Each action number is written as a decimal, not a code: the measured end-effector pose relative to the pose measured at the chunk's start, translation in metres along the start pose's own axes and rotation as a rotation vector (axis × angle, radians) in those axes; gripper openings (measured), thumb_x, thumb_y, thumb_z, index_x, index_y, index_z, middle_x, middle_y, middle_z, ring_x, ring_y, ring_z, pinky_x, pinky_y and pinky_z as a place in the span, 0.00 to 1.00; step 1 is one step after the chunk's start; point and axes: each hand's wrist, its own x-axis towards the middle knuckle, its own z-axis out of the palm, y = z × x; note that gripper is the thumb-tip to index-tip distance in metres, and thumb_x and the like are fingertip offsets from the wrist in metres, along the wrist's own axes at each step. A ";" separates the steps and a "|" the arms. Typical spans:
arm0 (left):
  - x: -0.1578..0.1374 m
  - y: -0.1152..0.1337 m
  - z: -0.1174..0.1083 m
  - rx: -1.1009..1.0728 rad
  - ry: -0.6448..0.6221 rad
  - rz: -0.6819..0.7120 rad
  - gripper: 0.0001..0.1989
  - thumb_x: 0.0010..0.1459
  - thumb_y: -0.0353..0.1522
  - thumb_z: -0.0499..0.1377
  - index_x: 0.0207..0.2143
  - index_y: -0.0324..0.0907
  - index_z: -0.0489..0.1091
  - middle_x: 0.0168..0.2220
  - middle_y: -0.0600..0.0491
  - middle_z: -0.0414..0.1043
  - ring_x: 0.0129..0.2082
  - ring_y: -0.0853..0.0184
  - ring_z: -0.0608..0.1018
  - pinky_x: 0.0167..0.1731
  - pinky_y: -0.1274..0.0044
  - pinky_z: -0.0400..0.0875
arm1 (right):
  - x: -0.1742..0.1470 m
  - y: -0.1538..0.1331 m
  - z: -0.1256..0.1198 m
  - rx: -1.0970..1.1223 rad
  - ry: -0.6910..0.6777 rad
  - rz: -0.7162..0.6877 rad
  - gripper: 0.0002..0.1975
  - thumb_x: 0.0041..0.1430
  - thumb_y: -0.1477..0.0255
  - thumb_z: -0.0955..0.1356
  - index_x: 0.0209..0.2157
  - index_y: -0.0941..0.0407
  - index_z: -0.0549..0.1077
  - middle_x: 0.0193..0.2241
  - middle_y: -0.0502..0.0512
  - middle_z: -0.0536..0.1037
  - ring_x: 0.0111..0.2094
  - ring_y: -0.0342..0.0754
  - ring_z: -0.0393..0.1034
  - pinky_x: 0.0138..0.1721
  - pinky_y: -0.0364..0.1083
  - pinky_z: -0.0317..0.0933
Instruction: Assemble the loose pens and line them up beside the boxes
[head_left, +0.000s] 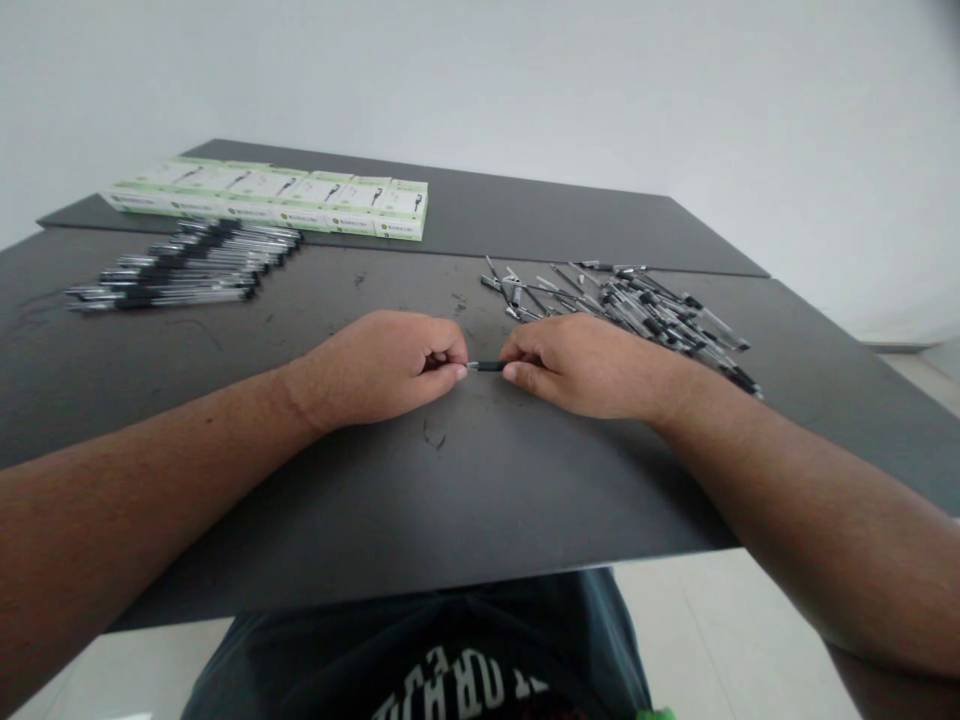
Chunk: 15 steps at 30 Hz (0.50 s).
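Note:
A pen [489, 367] with a black grip lies level between my two hands, over the middle of the dark table. My left hand [390, 365] pinches its silvery tip end between thumb and forefinger. Around the black grip at the other end, my right hand [577, 365] is closed, and the rest of the pen is hidden inside it. Just beyond my right hand is a loose heap of pen parts [645, 310], with clear barrels, black grips and thin refills.
A stack of clear pens with black grips [195, 265] lies at the left. Behind it stands a row of white and green boxes [390, 207]. The grey table [450, 510] has dark scribble marks and its near edge is close to my body.

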 end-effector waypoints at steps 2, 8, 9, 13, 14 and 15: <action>0.000 0.000 0.000 0.000 -0.002 -0.002 0.15 0.70 0.43 0.57 0.43 0.48 0.82 0.36 0.53 0.86 0.38 0.60 0.85 0.38 0.71 0.70 | 0.000 0.000 0.000 0.021 0.013 0.017 0.11 0.75 0.65 0.70 0.51 0.55 0.83 0.41 0.57 0.88 0.39 0.52 0.78 0.41 0.48 0.60; 0.000 0.000 0.000 -0.003 -0.009 -0.009 0.16 0.69 0.43 0.56 0.42 0.47 0.81 0.36 0.52 0.86 0.38 0.59 0.85 0.38 0.70 0.69 | 0.000 -0.001 -0.001 -0.019 -0.015 -0.002 0.12 0.79 0.67 0.66 0.46 0.55 0.83 0.41 0.59 0.87 0.41 0.53 0.78 0.43 0.49 0.61; 0.000 0.000 0.000 -0.005 -0.011 -0.008 0.16 0.69 0.43 0.56 0.42 0.47 0.81 0.36 0.52 0.86 0.38 0.59 0.84 0.38 0.70 0.68 | 0.000 -0.001 0.000 -0.021 -0.019 -0.010 0.13 0.79 0.67 0.66 0.46 0.55 0.83 0.42 0.59 0.88 0.42 0.53 0.78 0.44 0.49 0.61; 0.000 0.001 -0.001 -0.004 -0.013 -0.010 0.15 0.69 0.43 0.56 0.41 0.48 0.81 0.35 0.52 0.86 0.37 0.60 0.84 0.37 0.70 0.68 | 0.000 0.001 0.001 0.025 0.017 0.012 0.12 0.77 0.65 0.69 0.51 0.55 0.83 0.42 0.57 0.88 0.40 0.53 0.78 0.42 0.49 0.61; 0.000 0.001 0.000 -0.004 -0.011 -0.012 0.15 0.69 0.43 0.57 0.41 0.48 0.81 0.35 0.52 0.86 0.37 0.60 0.84 0.37 0.70 0.68 | 0.000 0.001 0.002 0.035 0.027 0.022 0.12 0.75 0.65 0.71 0.52 0.55 0.83 0.41 0.56 0.88 0.39 0.52 0.78 0.41 0.48 0.61; 0.000 0.001 0.000 -0.004 -0.006 -0.012 0.15 0.69 0.43 0.57 0.41 0.48 0.81 0.35 0.52 0.86 0.37 0.60 0.84 0.37 0.71 0.68 | -0.001 0.001 0.002 0.037 0.029 0.029 0.11 0.74 0.65 0.71 0.51 0.54 0.83 0.40 0.55 0.87 0.38 0.52 0.77 0.41 0.48 0.60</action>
